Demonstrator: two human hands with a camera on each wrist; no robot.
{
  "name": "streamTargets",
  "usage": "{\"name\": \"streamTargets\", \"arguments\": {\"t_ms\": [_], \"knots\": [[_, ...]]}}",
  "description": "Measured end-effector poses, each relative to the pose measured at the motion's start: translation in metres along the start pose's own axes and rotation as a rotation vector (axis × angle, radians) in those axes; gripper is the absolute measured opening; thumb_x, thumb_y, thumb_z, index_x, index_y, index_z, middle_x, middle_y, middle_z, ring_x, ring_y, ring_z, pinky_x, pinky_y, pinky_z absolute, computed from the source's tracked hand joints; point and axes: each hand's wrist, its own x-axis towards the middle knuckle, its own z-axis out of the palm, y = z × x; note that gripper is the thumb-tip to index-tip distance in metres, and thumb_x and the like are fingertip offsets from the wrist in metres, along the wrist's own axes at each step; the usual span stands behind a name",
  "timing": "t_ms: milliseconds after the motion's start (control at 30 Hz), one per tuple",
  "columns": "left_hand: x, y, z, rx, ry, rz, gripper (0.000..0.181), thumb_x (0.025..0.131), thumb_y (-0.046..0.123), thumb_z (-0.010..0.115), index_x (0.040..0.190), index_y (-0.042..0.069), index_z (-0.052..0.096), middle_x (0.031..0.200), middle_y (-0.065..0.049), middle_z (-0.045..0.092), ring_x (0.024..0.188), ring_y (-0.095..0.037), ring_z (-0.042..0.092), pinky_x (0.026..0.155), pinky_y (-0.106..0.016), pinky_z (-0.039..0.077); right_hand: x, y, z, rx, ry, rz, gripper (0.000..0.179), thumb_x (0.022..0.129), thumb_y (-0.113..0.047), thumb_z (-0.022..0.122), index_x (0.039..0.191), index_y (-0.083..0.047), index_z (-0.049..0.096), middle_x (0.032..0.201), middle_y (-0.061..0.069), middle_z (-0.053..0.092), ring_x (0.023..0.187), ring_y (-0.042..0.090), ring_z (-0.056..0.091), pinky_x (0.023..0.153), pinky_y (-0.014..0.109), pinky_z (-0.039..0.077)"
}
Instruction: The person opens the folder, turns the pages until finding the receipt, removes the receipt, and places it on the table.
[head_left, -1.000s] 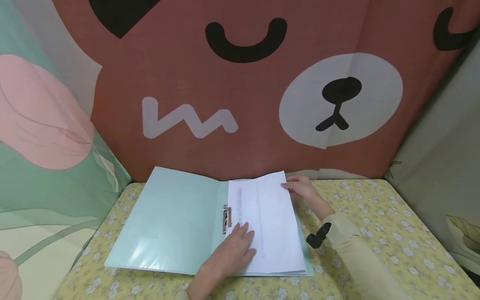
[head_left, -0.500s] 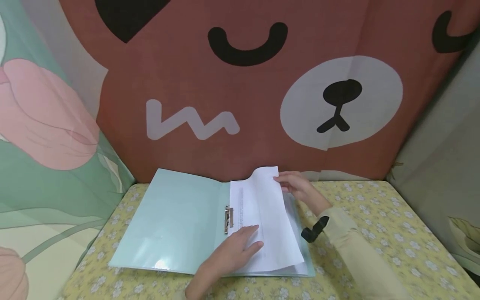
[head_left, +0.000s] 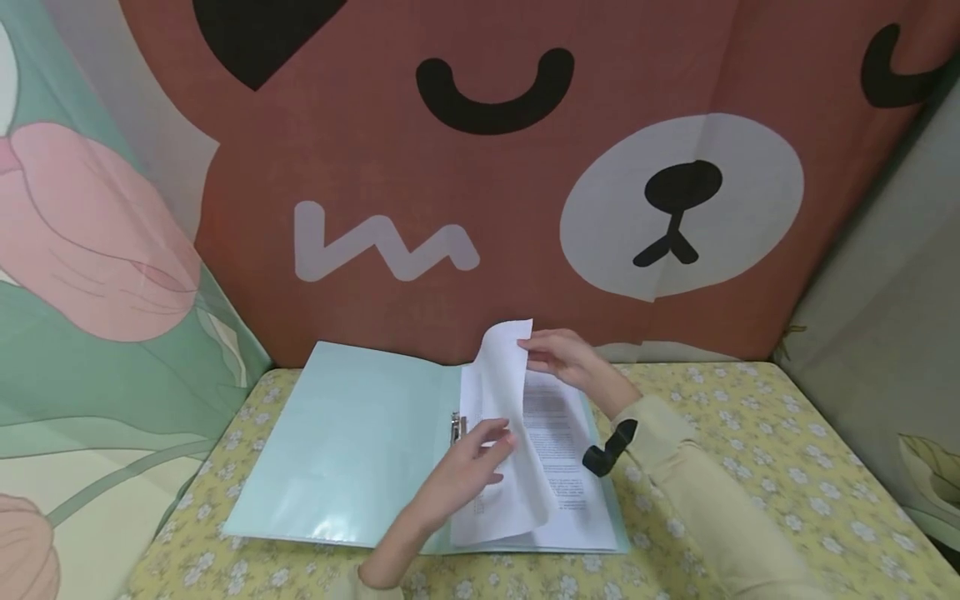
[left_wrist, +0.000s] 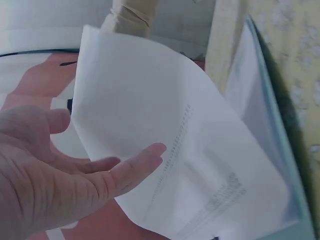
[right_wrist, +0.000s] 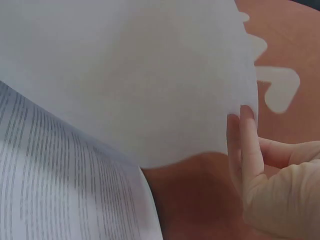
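A light green folder [head_left: 345, 450] lies spread on the table, with a metal clip [head_left: 456, 427] along its spine. From the stack on its right side, a white sheet of paper [head_left: 504, 375] curls up and leftward. My right hand [head_left: 573, 364] pinches this sheet near its upper outer corner, between thumb and fingers. Beneath it shows a page of dense print [right_wrist: 65, 190]. My left hand [head_left: 463, 471] is over the lower part of the sheet, fingers loosely extended. In the left wrist view, the left fingertips [left_wrist: 152, 152] are close to or touching the paper; I cannot tell which.
A yellow flowered tablecloth [head_left: 735, 467] covers the table. Behind it hangs a brown cloth [head_left: 360, 308] with a bear's face. More printed cloth [head_left: 105, 233] hangs at the left, and a pale one [head_left: 900, 275] at the right. A black strap [head_left: 609, 450] circles the right wrist.
The right hand has moved left, lifting and bending the top sheet over, so the printed page below now shows. The left hand has risen off its flat rest on the paper.
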Motion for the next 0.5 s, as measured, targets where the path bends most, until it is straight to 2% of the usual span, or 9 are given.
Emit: {"name": "streamTargets", "arguments": {"t_ms": [200, 367, 500], "knots": [[-0.004, 0.019, -0.015, -0.071, 0.064, -0.017, 0.075, 0.106, 0.048, 0.056, 0.154, -0.006, 0.036, 0.146, -0.024, 0.051, 0.134, -0.041, 0.054, 0.09, -0.044, 0.061, 0.002, -0.003, 0.023, 0.027, 0.023, -0.033, 0.044, 0.099, 0.008, 0.062, 0.141, 0.015, 0.05, 0.102, 0.009, 0.066, 0.079, 0.014, 0.071, 0.077, 0.03, 0.063], [-0.011, 0.03, -0.03, -0.049, 0.105, -0.004, 0.076, 0.105, 0.045, 0.06, 0.156, -0.005, 0.034, 0.152, -0.025, 0.045, 0.128, -0.039, 0.059, 0.091, -0.046, 0.06, 0.004, -0.003, 0.038, 0.046, 0.042, -0.057, 0.045, 0.098, 0.008, 0.063, 0.141, 0.015, 0.051, 0.106, 0.013, 0.066, 0.081, 0.016, 0.07, 0.078, 0.032, 0.063], [-0.016, 0.034, -0.04, -0.009, 0.136, -0.028, 0.069, 0.104, 0.036, 0.064, 0.155, -0.003, 0.038, 0.154, -0.023, 0.044, 0.121, -0.035, 0.063, 0.09, -0.047, 0.059, 0.005, -0.001, 0.05, 0.063, 0.024, -0.074, 0.044, 0.098, 0.011, 0.061, 0.14, 0.017, 0.05, 0.098, 0.011, 0.066, 0.078, 0.014, 0.069, 0.073, 0.029, 0.063]]}}
